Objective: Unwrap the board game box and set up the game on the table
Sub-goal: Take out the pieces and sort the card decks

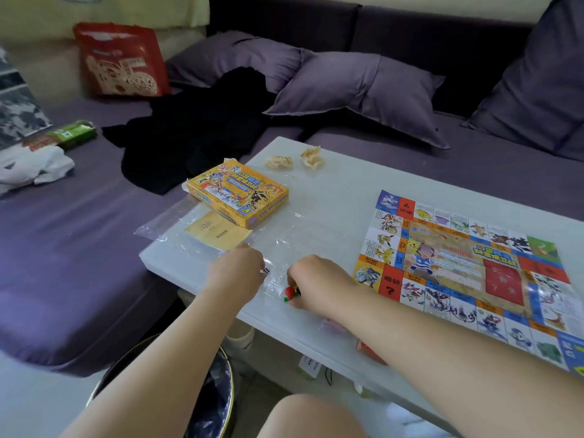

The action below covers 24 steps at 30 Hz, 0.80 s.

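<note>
- Left hand (235,270) is resting on the near edge of the white table (331,191), back to the camera. Its fingers are curling away out of sight, so I cannot tell whether it is gripping anything.
- A white die (264,271) is peeking out at the left fingertips, against a small clear bag (277,279) lying between the two hands.
- Right hand (316,279) is curling its fingers around a few pawns (291,293); red, green and yellow bits are showing under it.
- Something pinkish (330,325) is showing just beside the right forearm, too blurred to name; it may be lying under the tabletop.
- The board (467,270) is lying unfolded and flat on the table's right side, its far right end running out of frame.
- The yellow box (238,192) is sitting at the table's far left corner, well apart from the board.
- A yellow sheet (218,232) is lying just in front of the box, on loose clear wrap (170,229) hanging over the table's left edge.
- Two crumpled paper balls (279,161) are sitting near the far edge.
- A purple sofa (63,232) is wrapping around the table, carrying pillows (357,86), a black garment (196,128) and a red bag (121,61).
- A bin (218,390) is standing below, partly hidden by the left forearm.
</note>
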### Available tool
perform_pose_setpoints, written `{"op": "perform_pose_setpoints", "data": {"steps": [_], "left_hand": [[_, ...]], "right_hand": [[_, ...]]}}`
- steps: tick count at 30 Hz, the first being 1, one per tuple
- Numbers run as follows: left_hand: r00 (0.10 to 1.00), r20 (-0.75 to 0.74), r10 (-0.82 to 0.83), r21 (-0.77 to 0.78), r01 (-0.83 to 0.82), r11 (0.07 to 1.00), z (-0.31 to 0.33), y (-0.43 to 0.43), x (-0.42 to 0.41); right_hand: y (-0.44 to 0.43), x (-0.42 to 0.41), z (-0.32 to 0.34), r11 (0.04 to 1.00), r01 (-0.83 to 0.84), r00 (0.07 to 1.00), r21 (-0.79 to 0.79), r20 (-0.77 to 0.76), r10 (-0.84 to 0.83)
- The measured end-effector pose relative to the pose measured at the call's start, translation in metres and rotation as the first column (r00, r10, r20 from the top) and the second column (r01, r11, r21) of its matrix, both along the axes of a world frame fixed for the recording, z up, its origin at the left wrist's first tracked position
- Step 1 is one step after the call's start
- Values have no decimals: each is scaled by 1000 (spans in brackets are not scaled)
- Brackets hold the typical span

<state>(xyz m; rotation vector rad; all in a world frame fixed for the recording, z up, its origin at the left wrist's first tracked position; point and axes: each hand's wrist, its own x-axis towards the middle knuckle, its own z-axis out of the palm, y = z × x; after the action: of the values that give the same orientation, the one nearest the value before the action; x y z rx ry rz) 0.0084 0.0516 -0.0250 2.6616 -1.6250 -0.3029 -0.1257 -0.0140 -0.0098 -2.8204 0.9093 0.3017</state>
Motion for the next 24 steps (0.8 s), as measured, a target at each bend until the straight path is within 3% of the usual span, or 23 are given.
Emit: {"op": "perform_pose_setpoints", "data": {"steps": [10,18,24], "left_hand": [[999,-15,42,-59,-43,997,-6,-2,0],[934,-347,82,-366,-216,905,8,21,-21],[800,-597,65,-320,-311,895,-4,31,-53]], "right_hand": [[-4,-6,1,991,-90,989,103,130,76],[-3,-9,1,988,-79,980,132,191,53],[-3,-9,-2,987,-72,968,147,249,34]]}}
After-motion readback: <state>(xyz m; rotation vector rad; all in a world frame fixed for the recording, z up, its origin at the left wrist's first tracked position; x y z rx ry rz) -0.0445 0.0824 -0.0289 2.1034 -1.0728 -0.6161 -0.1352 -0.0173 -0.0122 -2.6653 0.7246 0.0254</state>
